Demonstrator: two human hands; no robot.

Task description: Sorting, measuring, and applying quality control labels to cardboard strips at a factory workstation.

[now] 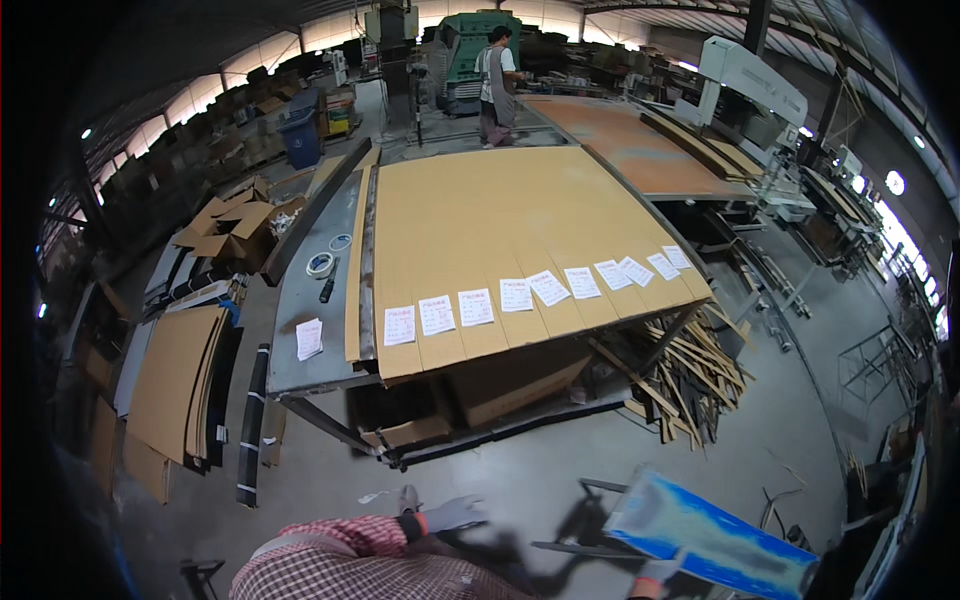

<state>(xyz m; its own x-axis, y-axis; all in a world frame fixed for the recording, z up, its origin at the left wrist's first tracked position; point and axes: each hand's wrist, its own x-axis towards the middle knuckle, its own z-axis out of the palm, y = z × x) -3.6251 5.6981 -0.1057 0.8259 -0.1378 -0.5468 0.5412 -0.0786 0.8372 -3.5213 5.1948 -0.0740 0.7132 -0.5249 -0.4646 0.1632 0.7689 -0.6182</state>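
Note:
My left hand (pixel 452 514) wears a grey glove with an orange cuff and reaches forward over the concrete floor with its fingers apart, holding nothing. At the bottom edge, my gloved right hand (pixel 655 577) grips the near edge of a blue, scuffed flat panel (pixel 712 537), which tilts above a dark metal frame (pixel 590 520). Ahead stands a metal table (pixel 300 365) carrying long brown boards (pixel 500 215). A row of several white paper labels (pixel 516 295) lies along the boards' near ends.
A tape roll (pixel 320 264), a dark marker (pixel 327 290) and a paper sheet (pixel 309 338) lie on the table's left strip. Wood offcuts (pixel 685 375) pile under its right end. Brown boards (pixel 175 385) lean at left. Another person (pixel 497 85) stands beyond.

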